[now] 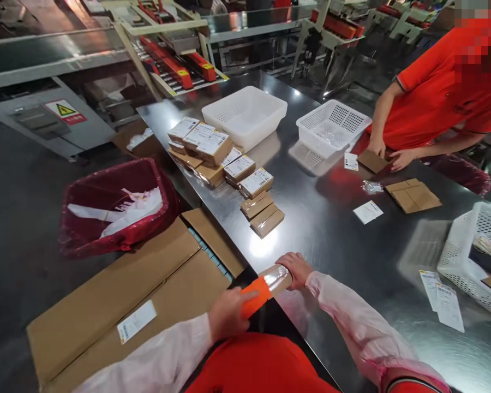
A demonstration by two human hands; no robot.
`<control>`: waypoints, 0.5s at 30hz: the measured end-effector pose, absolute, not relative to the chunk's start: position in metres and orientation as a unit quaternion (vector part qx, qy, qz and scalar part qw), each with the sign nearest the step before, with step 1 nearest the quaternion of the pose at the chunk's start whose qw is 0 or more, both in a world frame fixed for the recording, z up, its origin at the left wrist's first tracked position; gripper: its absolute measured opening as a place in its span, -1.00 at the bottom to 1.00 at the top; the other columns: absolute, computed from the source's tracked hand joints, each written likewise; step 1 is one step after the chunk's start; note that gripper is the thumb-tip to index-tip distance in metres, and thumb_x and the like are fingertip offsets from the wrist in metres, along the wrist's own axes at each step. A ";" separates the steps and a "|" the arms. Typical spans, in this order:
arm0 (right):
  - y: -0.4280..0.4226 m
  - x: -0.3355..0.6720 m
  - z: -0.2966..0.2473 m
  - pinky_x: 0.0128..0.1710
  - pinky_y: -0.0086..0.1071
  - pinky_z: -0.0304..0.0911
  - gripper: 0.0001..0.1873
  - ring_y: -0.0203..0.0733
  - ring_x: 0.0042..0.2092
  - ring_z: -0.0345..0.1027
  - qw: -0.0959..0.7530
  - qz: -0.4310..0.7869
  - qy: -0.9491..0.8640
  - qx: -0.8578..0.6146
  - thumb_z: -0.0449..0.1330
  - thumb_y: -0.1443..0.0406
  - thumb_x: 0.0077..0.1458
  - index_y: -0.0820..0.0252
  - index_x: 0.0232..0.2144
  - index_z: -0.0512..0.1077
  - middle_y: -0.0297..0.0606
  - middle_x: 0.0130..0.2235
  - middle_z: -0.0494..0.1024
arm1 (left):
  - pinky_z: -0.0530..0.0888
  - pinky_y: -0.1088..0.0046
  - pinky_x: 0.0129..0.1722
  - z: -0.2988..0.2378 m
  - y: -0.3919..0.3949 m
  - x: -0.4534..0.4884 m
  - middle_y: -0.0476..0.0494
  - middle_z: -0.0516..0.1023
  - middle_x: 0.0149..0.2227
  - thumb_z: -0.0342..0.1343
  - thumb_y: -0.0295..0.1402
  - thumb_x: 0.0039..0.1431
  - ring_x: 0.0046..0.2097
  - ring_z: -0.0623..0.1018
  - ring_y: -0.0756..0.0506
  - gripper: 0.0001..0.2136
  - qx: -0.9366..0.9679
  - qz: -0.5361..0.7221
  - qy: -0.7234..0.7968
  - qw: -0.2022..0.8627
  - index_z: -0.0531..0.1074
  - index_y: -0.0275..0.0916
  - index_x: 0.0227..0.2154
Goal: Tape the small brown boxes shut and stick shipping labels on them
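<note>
My left hand [229, 314] is closed around an orange tape dispenser [257, 296] near the front edge of the steel table. Ahead of the dispenser, shiny clear tape [275, 277] lies over a small brown cardboard box [286, 280]. My right hand [297, 268] grips the far end of that box, fingers bent over it. Just beyond, two small taped boxes [267, 219] lie side by side. Behind them are several boxes with white labels [207, 143], some stacked.
A white tub [245, 117] and white baskets [331, 128] [474, 262] stand on the table. To the left are a red-lined bin [114, 207] and a large carton [135, 295]. Across the table, a co-worker's hands [393, 155] hold flat cardboard. Loose labels [442, 300] lie at right.
</note>
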State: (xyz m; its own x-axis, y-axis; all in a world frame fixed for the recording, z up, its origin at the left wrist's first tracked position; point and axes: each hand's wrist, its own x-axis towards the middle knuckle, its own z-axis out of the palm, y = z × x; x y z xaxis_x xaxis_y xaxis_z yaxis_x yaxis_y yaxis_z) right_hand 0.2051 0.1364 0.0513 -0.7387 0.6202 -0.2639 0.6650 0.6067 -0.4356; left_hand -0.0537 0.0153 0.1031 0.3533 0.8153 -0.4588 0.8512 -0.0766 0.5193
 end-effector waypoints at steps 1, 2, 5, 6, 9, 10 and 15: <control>0.137 0.205 0.051 -0.07 -0.18 0.12 -0.29 0.01 -0.04 0.24 0.040 -0.267 0.895 0.354 0.31 0.24 -0.31 0.11 0.00 0.34 -0.19 -0.06 0.48 | 0.45 0.26 -0.20 0.097 0.004 -0.066 -0.19 0.52 -0.21 0.12 -0.43 -0.16 -0.21 0.55 -0.25 -0.40 0.721 -0.029 0.581 0.376 0.38 0.06 0.05; 0.137 0.204 0.050 -0.08 -0.19 0.13 -0.31 0.02 -0.04 0.23 0.038 -0.274 0.896 0.347 0.29 0.25 -0.30 0.13 0.00 0.34 -0.18 -0.06 0.47 | 0.45 0.26 -0.20 0.089 -0.005 -0.076 -0.20 0.52 -0.20 0.12 -0.44 -0.16 -0.20 0.55 -0.26 -0.41 0.711 -0.031 0.591 0.380 0.39 0.06 0.04; 0.134 0.195 0.042 -0.08 -0.18 0.14 -0.33 0.05 -0.02 0.20 0.030 -0.295 0.898 0.325 0.27 0.27 -0.29 0.19 -0.02 0.34 -0.14 -0.05 0.45 | 0.45 0.20 -0.19 0.058 -0.017 -0.086 -0.27 0.52 -0.17 0.14 -0.45 -0.15 -0.20 0.55 -0.30 -0.40 0.704 -0.042 0.593 0.389 0.39 0.01 0.06; 0.133 0.192 0.039 -0.06 -0.16 0.14 -0.33 0.05 -0.02 0.19 0.022 -0.301 0.898 0.320 0.27 0.27 -0.30 0.18 -0.02 0.33 -0.14 -0.05 0.44 | 0.45 0.18 -0.17 0.046 -0.017 -0.085 -0.28 0.51 -0.15 0.14 -0.45 -0.16 -0.20 0.55 -0.30 -0.39 0.707 -0.041 0.589 0.390 0.39 -0.01 0.07; 0.129 0.187 0.030 0.02 -0.11 0.12 -0.30 0.03 -0.02 0.19 -0.020 -0.313 0.895 0.316 0.27 0.29 -0.34 0.15 -0.02 0.30 -0.15 -0.06 0.42 | 0.44 0.23 -0.08 0.018 -0.017 -0.082 -0.25 0.49 -0.11 0.14 -0.46 -0.19 -0.14 0.52 -0.26 -0.39 0.714 -0.006 0.581 0.391 0.40 -0.03 0.06; 0.127 0.188 0.028 0.04 -0.09 0.12 -0.29 0.03 0.00 0.19 -0.034 -0.318 0.894 0.315 0.28 0.29 -0.35 0.14 -0.02 0.30 -0.15 -0.05 0.40 | 0.43 0.26 -0.07 0.012 -0.019 -0.085 -0.24 0.49 -0.11 0.13 -0.46 -0.20 -0.12 0.51 -0.25 -0.39 0.715 0.010 0.577 0.393 0.42 -0.04 0.05; 0.112 0.193 0.028 0.12 -0.11 0.12 -0.03 0.08 0.13 0.13 -0.115 -0.363 0.857 0.349 0.40 0.11 -0.47 0.12 0.08 0.23 -0.07 0.10 0.19 | 0.42 0.25 -0.03 0.025 -0.033 -0.119 -0.14 0.49 -0.11 0.08 -0.46 -0.22 -0.07 0.47 -0.23 -0.39 0.709 0.084 0.576 0.398 0.44 0.06 0.01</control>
